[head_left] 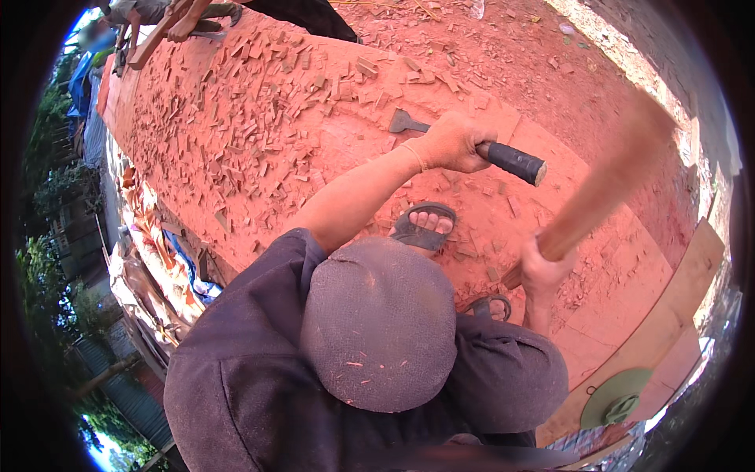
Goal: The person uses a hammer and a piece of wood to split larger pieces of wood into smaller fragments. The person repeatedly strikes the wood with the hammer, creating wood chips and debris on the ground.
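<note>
My left hand is closed around a chisel. Its black-wrapped handle sticks out to the right, and its flat dark blade lies to the left, low over the reddish wood slab. Nearer to me and to the right, my right hand grips a wooden mallet. The mallet's thick end points up and right, smeared by motion and apart from the chisel's butt. Small cut wood chips cover much of the slab. Where the blade's edge meets the wood, I cannot tell contact from a gap.
My sandalled feet rest on the slab, close to the chisel. At the far left another person's hand holds a wooden piece. A green hat lies at the right on a board. Crumpled sheeting lines the left edge.
</note>
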The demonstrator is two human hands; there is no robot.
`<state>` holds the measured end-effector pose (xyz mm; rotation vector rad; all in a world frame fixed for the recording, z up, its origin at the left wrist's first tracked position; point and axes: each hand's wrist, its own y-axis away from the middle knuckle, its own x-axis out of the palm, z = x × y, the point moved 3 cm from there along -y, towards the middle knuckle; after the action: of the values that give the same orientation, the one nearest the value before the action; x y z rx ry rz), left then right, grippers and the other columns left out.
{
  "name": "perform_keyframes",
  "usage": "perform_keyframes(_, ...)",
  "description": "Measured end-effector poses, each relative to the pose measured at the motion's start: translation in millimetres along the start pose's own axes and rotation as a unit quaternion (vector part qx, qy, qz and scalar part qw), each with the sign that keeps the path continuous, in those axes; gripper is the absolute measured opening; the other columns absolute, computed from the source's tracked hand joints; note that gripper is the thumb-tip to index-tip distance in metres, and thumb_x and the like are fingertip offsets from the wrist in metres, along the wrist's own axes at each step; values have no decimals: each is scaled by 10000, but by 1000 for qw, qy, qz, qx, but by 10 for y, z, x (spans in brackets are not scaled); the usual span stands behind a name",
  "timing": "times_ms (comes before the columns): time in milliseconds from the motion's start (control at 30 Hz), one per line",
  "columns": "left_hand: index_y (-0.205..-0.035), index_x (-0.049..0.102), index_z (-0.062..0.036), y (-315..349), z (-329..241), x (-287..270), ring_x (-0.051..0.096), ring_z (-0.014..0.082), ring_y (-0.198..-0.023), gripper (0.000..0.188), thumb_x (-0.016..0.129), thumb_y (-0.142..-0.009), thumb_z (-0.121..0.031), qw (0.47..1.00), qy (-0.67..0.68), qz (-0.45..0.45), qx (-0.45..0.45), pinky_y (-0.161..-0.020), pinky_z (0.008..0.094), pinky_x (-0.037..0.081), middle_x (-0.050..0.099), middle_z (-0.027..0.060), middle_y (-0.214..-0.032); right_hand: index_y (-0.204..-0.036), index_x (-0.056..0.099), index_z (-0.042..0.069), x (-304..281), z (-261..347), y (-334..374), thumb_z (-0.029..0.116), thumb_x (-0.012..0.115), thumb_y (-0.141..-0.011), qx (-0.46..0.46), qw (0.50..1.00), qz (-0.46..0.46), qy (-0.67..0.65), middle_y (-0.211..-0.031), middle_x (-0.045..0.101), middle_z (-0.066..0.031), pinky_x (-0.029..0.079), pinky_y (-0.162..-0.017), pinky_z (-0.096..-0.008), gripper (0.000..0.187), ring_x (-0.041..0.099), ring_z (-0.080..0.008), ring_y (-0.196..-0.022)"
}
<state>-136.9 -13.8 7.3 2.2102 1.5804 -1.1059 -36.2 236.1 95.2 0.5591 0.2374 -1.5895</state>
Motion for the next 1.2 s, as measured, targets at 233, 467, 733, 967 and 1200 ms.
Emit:
perform_keyframes(233, -690, 609, -135, 18, 6, 103, 648, 372, -631, 197, 759, -728, -258, 998, -62, 18, -10, -559, 474, 491, 609, 115, -634, -1060, 587, -5, -500, -368, 257, 55, 717, -814, 98, 973, -84, -192, -832, 615, -52, 515, -645, -329, 285, 603, -153, -697)
perform_keyframes(467, -651, 548, -137, -41, 60, -4, 633, 360, -603, 220, 744, -699, -225, 998, -43, -31, -22, -536, 459, 479, 591, 108, -608, -1068, 524, -26, -71, 291, -70, 44, 665, -854, -102, 971, -132, -170, -886, 605, -88, 536, -641, -356, 266, 601, -151, -707)
perform_keyframes(733, -663, 548, -123, 5, -100, -213, 623, 349, -566, 240, 758, -709, -231, 999, -29, -12, -30, -521, 451, 462, 574, 104, -592, -969, 613, 11, -364, -692, 483, 14, 720, -809, 91, 983, -65, -147, -772, 631, -34, 506, -614, -286, 192, 626, -141, -660)
perform_keyframes(967, -771, 585, -141, -105, -1114, 676, 649, 335, -586, 196, 742, -690, -226, 982, 59, 100, 151, -514, 464, 488, 602, 94, -616, -1027, 582, -12, -978, -866, 1056, 29, 704, -827, 231, 917, -269, -183, -766, 621, -90, 512, -610, -320, 238, 622, -174, -655)
perform_keyframes(1200, -753, 583, -140, -753, -1452, 1482, 638, 347, -607, 199, 751, -725, -243, 976, 117, 91, 160, -526, 474, 474, 605, 89, -650, -1044, 562, -7, -1374, -988, 1569, 63, 695, -837, 284, 873, -337, -207, -770, 598, -102, 518, -598, -330, 256, 607, -196, -640)
